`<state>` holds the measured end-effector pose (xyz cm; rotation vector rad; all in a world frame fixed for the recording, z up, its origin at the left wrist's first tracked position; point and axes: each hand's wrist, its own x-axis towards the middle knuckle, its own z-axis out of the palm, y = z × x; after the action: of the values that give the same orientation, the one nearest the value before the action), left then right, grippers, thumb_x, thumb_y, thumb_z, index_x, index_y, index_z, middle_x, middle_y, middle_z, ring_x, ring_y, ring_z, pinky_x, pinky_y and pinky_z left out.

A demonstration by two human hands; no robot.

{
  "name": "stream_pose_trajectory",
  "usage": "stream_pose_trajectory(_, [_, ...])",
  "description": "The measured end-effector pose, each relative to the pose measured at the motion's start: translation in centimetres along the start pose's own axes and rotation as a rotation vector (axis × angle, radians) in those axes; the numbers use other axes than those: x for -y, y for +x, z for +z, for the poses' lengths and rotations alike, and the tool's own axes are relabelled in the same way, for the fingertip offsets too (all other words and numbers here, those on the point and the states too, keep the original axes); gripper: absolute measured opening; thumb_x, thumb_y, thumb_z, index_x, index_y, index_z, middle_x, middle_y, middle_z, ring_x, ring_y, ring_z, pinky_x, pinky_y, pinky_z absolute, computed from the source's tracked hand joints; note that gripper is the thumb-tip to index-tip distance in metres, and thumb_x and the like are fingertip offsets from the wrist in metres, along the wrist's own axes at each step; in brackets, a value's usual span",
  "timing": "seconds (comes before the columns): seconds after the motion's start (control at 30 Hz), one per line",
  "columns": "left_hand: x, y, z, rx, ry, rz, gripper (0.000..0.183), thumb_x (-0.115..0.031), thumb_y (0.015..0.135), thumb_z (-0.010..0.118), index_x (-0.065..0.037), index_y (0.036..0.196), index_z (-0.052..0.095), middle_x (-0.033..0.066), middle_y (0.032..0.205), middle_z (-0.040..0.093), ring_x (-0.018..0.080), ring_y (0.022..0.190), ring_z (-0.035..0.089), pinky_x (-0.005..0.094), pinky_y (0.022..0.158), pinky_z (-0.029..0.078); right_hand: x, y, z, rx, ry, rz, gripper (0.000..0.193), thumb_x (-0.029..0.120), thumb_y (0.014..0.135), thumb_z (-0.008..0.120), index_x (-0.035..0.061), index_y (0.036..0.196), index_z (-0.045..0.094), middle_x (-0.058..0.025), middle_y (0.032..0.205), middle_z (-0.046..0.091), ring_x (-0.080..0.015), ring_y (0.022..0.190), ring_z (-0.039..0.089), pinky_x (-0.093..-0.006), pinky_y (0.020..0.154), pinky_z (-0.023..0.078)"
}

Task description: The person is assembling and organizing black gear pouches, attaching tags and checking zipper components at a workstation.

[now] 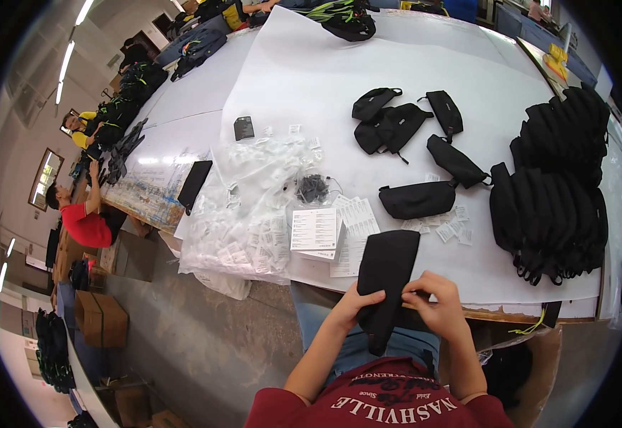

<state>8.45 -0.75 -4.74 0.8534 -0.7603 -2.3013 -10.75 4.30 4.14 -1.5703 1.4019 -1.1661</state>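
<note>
A flat black fabric pouch (389, 260) is held upright at the table's near edge. My left hand (354, 305) grips its left side, thumb across the front. At its right edge my right hand (436, 303) is closed in a pinch; what sits between those fingertips is too small to make out. Just beyond lies a plump black pouch (418, 200), with small white labels (455, 227) around it. Left of the held pouch are a stack of printed white cards (314, 230), printed sheets (357, 217) and a tangle of black strings (312, 188).
Clear plastic bags of white labels (254, 214) spread over the table's left part. More black pouches (393, 127) lie farther back, and tall rows of them (550, 214) stand at right. A co-worker in red (86, 225) is at a table to the left. A cardboard box (100, 319) stands below.
</note>
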Motion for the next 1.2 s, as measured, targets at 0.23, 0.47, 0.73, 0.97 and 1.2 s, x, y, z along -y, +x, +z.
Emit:
stream_pose_trajectory(0.23, [0.0, -1.1, 0.4, -0.151, -0.175, 0.118, 0.041, -0.02, 0.088, 0.063, -0.001, 0.121, 0.049, 0.0096, 0.105, 0.062, 0.0199, 0.089, 0.064, 0.0334, 0.077, 0.055, 0.4, -2.1, 2.0, 0.235, -0.063, -0.129, 0.008, 0.008, 0.075, 0.07, 0.007, 0.083, 0.067, -0.0056, 0.068, 0.057, -0.0211, 0.06, 0.054, -0.0309, 0.054, 0.044])
stream_pose_trajectory(0.47, [0.4, 0.4, -0.4, -0.34, -0.269, 0.145, 0.04, -0.035, 0.09, 0.058, -0.001, 0.111, 0.054, 0.0095, 0.09, 0.061, 0.0194, 0.082, 0.062, 0.0308, 0.072, 0.052, 0.1, -0.3, 1.8, 0.204, -0.04, -0.126, 0.009, 0.01, 0.077, 0.068, 0.0079, 0.085, 0.065, -0.0077, 0.076, 0.062, -0.0252, 0.071, 0.06, -0.034, 0.064, 0.047])
stream_pose_trajectory(0.73, [-3.9, 0.9, 1.6, 0.206, -0.393, 0.433, 0.03, -0.032, 0.09, 0.058, -0.009, 0.078, 0.043, 0.0004, 0.074, 0.037, 0.0131, 0.061, 0.033, 0.029, 0.056, 0.028, 2.2, 1.4, 2.5, 0.102, 0.179, -0.103, 0.008, 0.004, 0.078, 0.067, 0.0026, 0.086, 0.063, -0.0064, 0.076, 0.059, -0.0193, 0.069, 0.057, -0.028, 0.062, 0.047])
stream_pose_trajectory(0.97, [-2.3, 0.3, 0.8, 0.218, -0.417, 0.424, 0.027, -0.03, 0.091, 0.057, -0.01, 0.078, 0.043, 0.0002, 0.074, 0.038, 0.0131, 0.061, 0.032, 0.0284, 0.056, 0.028, 1.0, 0.2, 3.1, 0.086, 0.082, -0.236, 0.008, 0.006, 0.077, 0.067, 0.0049, 0.083, 0.062, -0.0046, 0.07, 0.056, -0.0211, 0.066, 0.052, -0.0314, 0.058, 0.042])
stream_pose_trajectory(1.2, [-2.7, 0.1, 0.9, 0.169, -0.473, 0.435, 0.028, -0.028, 0.093, 0.054, 0.0, 0.096, 0.053, 0.0056, 0.081, 0.052, 0.0164, 0.068, 0.047, 0.0287, 0.06, 0.041, 0.8, -0.7, 2.6, 0.152, 0.011, -0.227, 0.008, 0.006, 0.075, 0.068, 0.0065, 0.08, 0.061, -0.0038, 0.068, 0.055, -0.0211, 0.064, 0.051, -0.0308, 0.056, 0.041])
